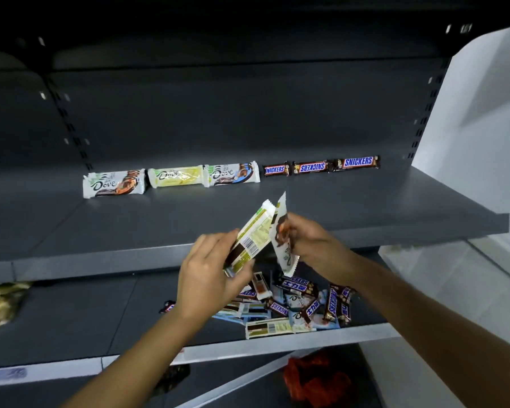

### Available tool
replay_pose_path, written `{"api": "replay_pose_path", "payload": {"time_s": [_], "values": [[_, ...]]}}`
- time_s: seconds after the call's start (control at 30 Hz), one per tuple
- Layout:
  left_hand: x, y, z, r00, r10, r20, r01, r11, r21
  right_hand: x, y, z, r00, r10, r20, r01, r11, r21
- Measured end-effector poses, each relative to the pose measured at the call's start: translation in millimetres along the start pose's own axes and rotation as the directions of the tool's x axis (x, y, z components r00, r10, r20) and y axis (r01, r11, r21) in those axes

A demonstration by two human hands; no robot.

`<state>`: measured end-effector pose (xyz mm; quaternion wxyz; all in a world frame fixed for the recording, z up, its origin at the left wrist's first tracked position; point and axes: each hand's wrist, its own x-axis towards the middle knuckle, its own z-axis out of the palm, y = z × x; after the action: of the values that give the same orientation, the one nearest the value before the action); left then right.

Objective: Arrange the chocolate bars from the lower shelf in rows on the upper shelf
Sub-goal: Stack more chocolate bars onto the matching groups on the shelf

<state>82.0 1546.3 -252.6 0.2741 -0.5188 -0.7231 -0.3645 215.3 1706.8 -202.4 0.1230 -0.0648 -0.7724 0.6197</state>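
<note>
Six rowed bars beyond left hand pinching cream bar, right hand pinching white bar

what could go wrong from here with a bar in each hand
1. The left hand holds its yellow Dove bar barcode side up. It may land face down, unlike the Dove row, which sits face up.
2. The right hand pinches its white Dove bar at the side only, so it could slip back into the pile on the lower shelf.
</note>
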Motion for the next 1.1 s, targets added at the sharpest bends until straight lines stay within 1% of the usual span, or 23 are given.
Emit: {"api": "replay_pose_path", "payload": {"time_s": [0.1, 0.13, 0.2, 0.23, 0.3, 0.33, 0.4, 0.47, 0.57, 0.73, 0.9, 1.03, 1.1], "values": [[26, -10, -12, 1.000, -0.016, -0.011, 0.017, 0.992, 0.128, 13, -11, -16, 0.999, -0.038, -0.012, 0.038, 0.999, -0.037], [33, -16, -14, 1.000, -0.024, -0.007, 0.025, 0.985, 0.170, 18, -14, -22, 1.000, -0.026, -0.012, 0.026, 0.999, -0.037], [45, -28, -16, 0.998, -0.055, 0.011, 0.050, 0.969, 0.241, 29, -16, -31, 0.999, 0.043, 0.012, -0.043, 0.999, 0.000], [49, -34, -16, 0.997, -0.070, 0.022, 0.062, 0.959, 0.275, 35, -16, -34, 0.997, 0.077, 0.027, -0.077, 0.997, -0.009], [57, -45, -14, 0.996, -0.083, 0.044, 0.063, 0.937, 0.345, 45, -12, -39, 0.993, 0.115, 0.021, -0.112, 0.988, -0.104], [61, -49, -13, 0.995, -0.083, 0.056, 0.056, 0.926, 0.373, 51, -10, -41, 0.993, 0.119, -0.009, -0.119, 0.977, -0.175], [66, -58, -12, 0.995, -0.071, 0.073, 0.034, 0.909, 0.416, 63, -6, -45, 0.993, 0.091, -0.075, -0.111, 0.929, -0.354], [70, -65, -12, 0.994, -0.078, 0.079, 0.034, 0.894, 0.447, 74, -3, -49, 0.995, 0.039, -0.094, -0.079, 0.871, -0.485], [74, -76, -12, 0.991, -0.105, 0.086, 0.054, 0.884, 0.464, 87, -1, -50, 0.991, -0.013, -0.135, -0.066, 0.825, -0.562], [78, -99, -15, 0.982, -0.139, 0.131, 0.064, 0.886, 0.459, 109, 7, -46, 0.969, -0.087, -0.232, -0.077, 0.785, -0.614], [81, -131, -31, 0.965, -0.184, 0.187, 0.092, 0.906, 0.414, 138, 9, -30, 0.948, -0.086, -0.305, -0.132, 0.769, -0.626], [83, -166, -50, 0.953, -0.207, 0.222, 0.102, 0.908, 0.407, 158, 2, 0, 0.935, -0.053, -0.350, -0.156, 0.825, -0.543], [84, -181, -59, 0.951, -0.187, 0.245, 0.071, 0.907, 0.415, 167, -3, 18, 0.934, -0.044, -0.354, -0.150, 0.853, -0.500]]}}
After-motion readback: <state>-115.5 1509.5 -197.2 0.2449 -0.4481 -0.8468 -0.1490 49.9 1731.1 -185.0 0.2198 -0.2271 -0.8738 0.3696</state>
